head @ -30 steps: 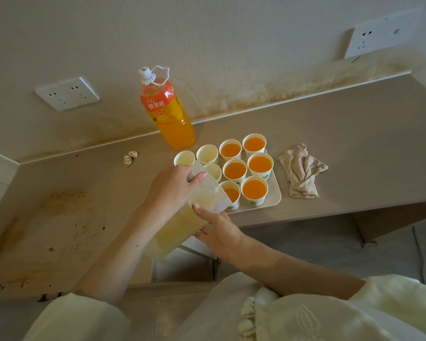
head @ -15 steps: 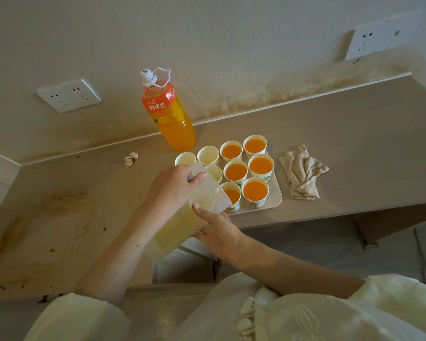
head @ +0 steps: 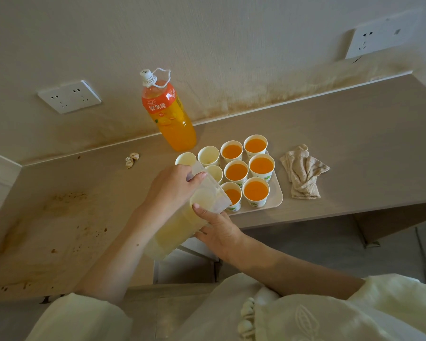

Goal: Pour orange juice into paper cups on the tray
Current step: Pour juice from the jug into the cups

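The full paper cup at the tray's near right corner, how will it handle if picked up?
Probably soft-walled: the paper cup may buckle if squeezed. Juice sits near its rim, so it likely spills when tilted. Being full, it probably resists tipping when nudged.

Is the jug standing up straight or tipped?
Tipped. The jug leans with its spout over a cup on the tray; the left hand grips it, the right hand steadies it.
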